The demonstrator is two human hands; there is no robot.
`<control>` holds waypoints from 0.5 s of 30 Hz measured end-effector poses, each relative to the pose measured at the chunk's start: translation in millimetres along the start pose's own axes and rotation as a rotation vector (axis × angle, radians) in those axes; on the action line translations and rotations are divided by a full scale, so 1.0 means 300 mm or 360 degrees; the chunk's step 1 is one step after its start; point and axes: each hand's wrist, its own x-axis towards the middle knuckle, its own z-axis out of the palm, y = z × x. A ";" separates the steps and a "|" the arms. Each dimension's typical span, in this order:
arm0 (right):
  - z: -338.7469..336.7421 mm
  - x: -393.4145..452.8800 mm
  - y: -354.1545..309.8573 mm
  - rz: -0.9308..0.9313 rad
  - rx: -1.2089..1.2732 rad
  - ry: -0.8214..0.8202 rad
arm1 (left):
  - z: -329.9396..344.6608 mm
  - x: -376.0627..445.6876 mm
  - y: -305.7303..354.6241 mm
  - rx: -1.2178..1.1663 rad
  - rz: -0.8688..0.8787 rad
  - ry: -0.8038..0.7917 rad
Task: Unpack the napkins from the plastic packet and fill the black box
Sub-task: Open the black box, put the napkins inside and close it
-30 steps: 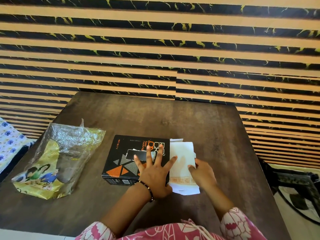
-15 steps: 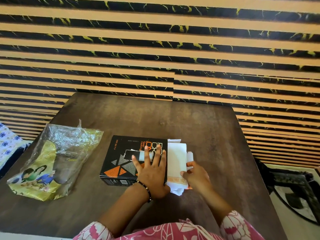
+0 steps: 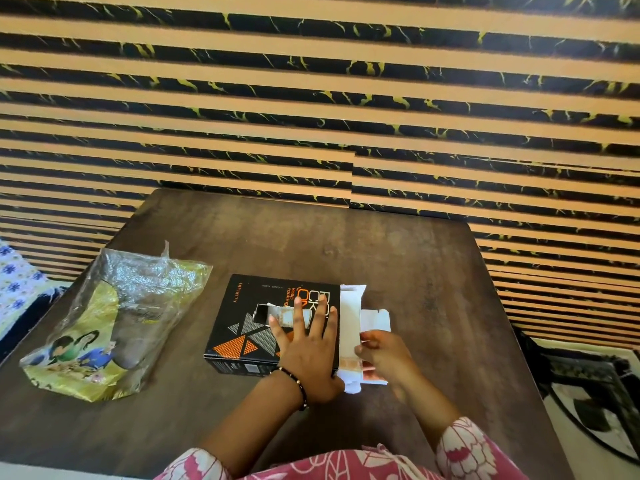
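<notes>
Black box (image 3: pixel 273 320) lain flat near the tabletop (image 3: pixel 415 265) middle, pressed under left hand (image 3: pixel 308 348) with fingers spread, white napkins (image 3: pixel 349 320) pinched in right hand (image 3: pixel 384 355) grip at box's right end, emptied plastic packet (image 3: pixel 114 317) left by the left edge.

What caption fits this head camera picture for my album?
Left hand flat on the black box, right hand pushing napkins into its side.

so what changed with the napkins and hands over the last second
The right hand has pushed the napkins leftward into the black box's open right end, so less white shows beside it. The left hand stays flat on the box top. The plastic packet and box have not moved.
</notes>
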 end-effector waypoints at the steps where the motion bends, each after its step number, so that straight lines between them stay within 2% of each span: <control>1: -0.012 0.004 0.007 0.0042 0.0090 -0.0023 | -0.001 -0.001 -0.001 -0.0005 0.0002 0.0001; 5: -0.042 0.005 0.023 0.0126 0.0280 0.0019 | -0.002 -0.002 -0.001 -0.0032 0.0014 -0.0010; 12: 0.053 -0.005 -0.007 0.0017 0.0295 -0.0357 | -0.018 0.005 0.000 -0.0021 0.0021 -0.0050; 15: 0.038 -0.002 0.005 0.0049 0.0392 -0.0345 | -0.020 0.001 -0.003 -0.0035 0.0018 -0.0062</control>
